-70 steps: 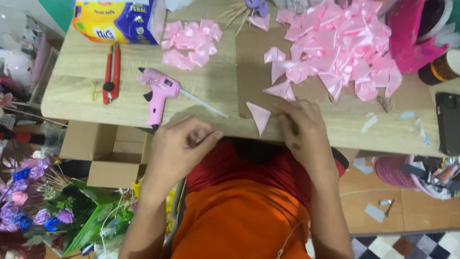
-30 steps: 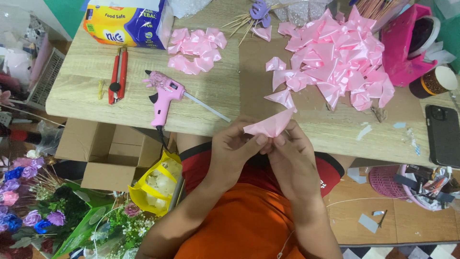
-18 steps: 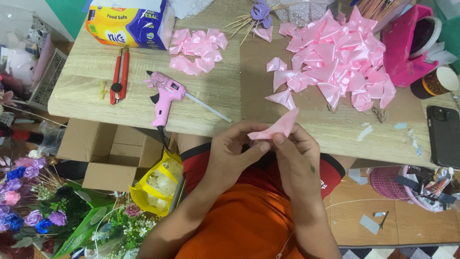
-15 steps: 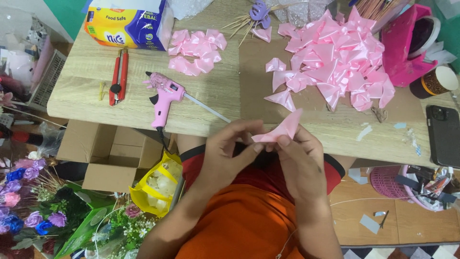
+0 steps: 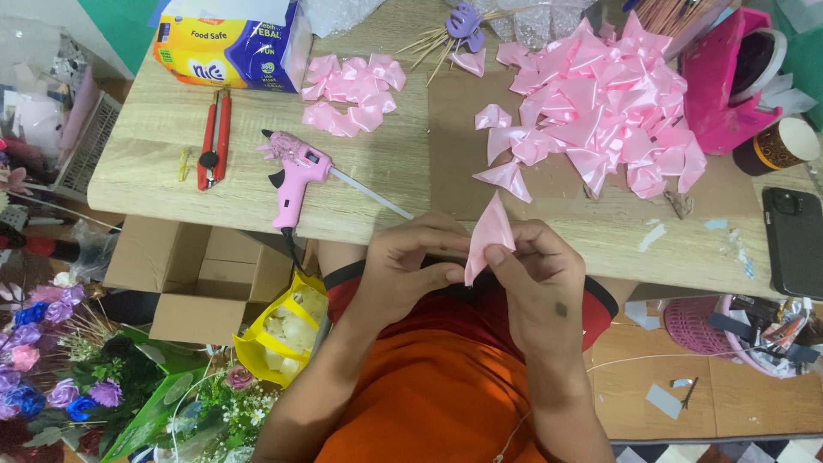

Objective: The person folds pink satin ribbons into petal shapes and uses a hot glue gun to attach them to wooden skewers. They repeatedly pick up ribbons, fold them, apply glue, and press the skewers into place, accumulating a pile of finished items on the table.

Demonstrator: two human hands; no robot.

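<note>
Your left hand [image 5: 403, 274] and right hand [image 5: 536, 279] both pinch the pink ribbon piece [image 5: 489, 233]. Fingers clamped on it, above the table edge [image 5: 360, 227].

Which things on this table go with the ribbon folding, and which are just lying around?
In use: pink ribbon piece, held by left hand and right hand; folded ribbon petals; pink glue gun.
Lying about: phone, red cutter, tissue pack.

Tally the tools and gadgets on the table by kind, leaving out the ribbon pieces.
Glue gun: 1
Red cutter: 1
Phone: 1
Tape dispenser: 1
Tissue box: 1
Total: 5
Both hands, left and right, hold one folded pink ribbon piece just off the table.
</note>
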